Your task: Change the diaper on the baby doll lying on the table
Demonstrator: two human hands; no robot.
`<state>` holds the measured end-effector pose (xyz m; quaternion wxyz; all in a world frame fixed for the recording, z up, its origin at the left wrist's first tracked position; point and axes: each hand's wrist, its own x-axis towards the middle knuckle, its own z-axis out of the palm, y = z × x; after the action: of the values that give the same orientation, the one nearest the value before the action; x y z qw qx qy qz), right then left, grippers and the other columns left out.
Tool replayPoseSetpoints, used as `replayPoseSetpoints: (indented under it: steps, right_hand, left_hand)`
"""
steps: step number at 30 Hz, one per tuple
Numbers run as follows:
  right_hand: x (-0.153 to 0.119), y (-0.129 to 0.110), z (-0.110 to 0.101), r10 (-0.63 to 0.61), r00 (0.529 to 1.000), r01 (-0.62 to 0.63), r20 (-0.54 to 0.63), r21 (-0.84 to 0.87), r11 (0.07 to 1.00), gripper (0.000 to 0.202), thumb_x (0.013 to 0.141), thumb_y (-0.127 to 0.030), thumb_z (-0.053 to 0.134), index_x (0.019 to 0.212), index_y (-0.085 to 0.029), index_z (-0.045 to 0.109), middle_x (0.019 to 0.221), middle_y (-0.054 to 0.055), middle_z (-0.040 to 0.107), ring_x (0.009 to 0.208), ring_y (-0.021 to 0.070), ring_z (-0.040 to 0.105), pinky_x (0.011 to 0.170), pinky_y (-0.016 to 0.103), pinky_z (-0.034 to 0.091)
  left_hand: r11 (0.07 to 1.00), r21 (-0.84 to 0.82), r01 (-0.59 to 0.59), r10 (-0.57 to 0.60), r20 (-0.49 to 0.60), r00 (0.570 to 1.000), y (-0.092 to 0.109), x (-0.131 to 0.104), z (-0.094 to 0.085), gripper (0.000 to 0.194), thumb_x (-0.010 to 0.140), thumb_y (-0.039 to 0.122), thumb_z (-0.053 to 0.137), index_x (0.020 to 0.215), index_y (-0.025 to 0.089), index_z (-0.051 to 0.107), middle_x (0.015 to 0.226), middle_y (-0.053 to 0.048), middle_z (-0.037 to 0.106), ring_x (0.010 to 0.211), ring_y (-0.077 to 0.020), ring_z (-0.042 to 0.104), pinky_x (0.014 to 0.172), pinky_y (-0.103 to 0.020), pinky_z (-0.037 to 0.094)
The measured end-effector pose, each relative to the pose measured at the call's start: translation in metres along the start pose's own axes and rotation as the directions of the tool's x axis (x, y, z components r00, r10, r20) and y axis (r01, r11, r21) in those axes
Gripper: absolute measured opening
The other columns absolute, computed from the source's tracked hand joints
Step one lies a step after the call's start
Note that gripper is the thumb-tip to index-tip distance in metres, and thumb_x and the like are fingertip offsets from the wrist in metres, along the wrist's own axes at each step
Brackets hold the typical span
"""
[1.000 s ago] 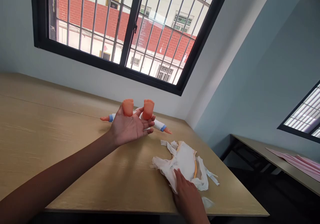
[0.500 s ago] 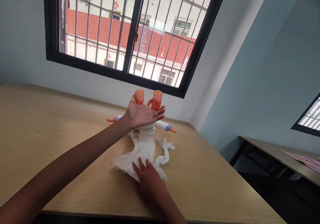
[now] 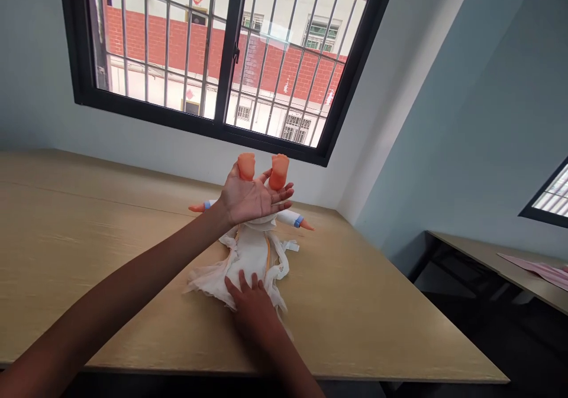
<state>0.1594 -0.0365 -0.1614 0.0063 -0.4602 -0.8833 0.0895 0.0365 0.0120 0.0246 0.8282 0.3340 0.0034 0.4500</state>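
Observation:
A doll lies on its back on the table, its two orange feet [image 3: 278, 172] raised. My left hand [image 3: 251, 200] holds up the doll's legs, palm towards me, with some fingers stretched out beside the feet; its grip is partly hidden. White sleeves with blue cuffs [image 3: 299, 221] stick out on both sides, and the doll's head is out of sight. A white cloth with frilly edges and orange trim [image 3: 252, 247] stretches from under the doll towards me. My right hand [image 3: 252, 306] rests flat on its near part, fingers spread.
The wooden table [image 3: 368, 303] reaches to the wall below a barred window [image 3: 222, 61]. At the right stands a second table [image 3: 470, 250] with pink striped cloth [image 3: 539, 271] on it.
The white cloth and my right hand have shifted slightly to the left and away from me. My left hand still holds the legs up. The view has tilted slightly.

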Motion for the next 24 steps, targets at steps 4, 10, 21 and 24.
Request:
replayPoseSetpoints:
  steps: [4, 10, 21, 24]
  right_hand:
    - [-0.001, -0.004, 0.001, 0.026, 1.0, -0.026, 0.0, -0.014, 1.0, 0.068, 0.085, -0.012, 0.05, 0.15, -0.022, 0.031, 0.155, 0.019, 0.022, 0.141, 0.0399, 0.023, 0.111, 0.057, 0.028]
    - [-0.002, -0.001, 0.002, 0.002, 1.0, -0.002, -0.012, -0.002, 1.0, 0.071, 0.083, -0.01, 0.049, 0.15, -0.024, 0.03, 0.156, 0.017, 0.019, 0.142, 0.0386, 0.021, 0.112, 0.057, 0.026]
    - [-0.024, -0.002, 0.011, -0.013, 0.991, 0.039, -0.131, 0.195, 0.98, 0.06, 0.09, -0.028, 0.052, 0.148, -0.027, 0.036, 0.154, 0.011, 0.031, 0.143, 0.0376, 0.021, 0.113, 0.059, 0.021]
    - [-0.037, -0.003, 0.022, 0.0, 0.972, 0.092, -0.235, 0.378, 0.921, 0.065, 0.088, -0.031, 0.052, 0.149, -0.034, 0.03, 0.147, 0.008, 0.044, 0.134, 0.04, 0.038, 0.106, 0.058, 0.034]
  left_hand:
    - [1.0, -0.016, -0.02, 0.021, 0.013, 1.0, 0.009, 0.004, -0.001, 0.055, 0.085, 0.056, 0.041, 0.128, 0.023, 0.036, 0.117, -0.015, 0.056, 0.095, -0.0294, 0.064, 0.085, -0.046, 0.049]
    - [1.0, -0.009, -0.008, 0.008, 0.039, 0.999, 0.008, 0.004, -0.002, 0.056, 0.083, 0.057, 0.045, 0.128, 0.024, 0.037, 0.115, -0.013, 0.057, 0.095, -0.0291, 0.065, 0.085, -0.045, 0.049]
    - [0.994, -0.009, 0.108, -0.108, -0.048, 0.993, -0.083, -0.055, -0.016, 0.048, 0.081, 0.064, 0.049, 0.101, 0.02, 0.051, 0.092, -0.01, 0.064, 0.079, -0.0276, 0.065, 0.076, -0.04, 0.048]
    - [0.985, -0.129, 0.118, -0.136, -0.144, 0.98, -0.124, -0.085, -0.036, 0.051, 0.081, 0.067, 0.049, 0.098, 0.019, 0.056, 0.091, -0.01, 0.065, 0.078, -0.0291, 0.066, 0.075, -0.04, 0.047]
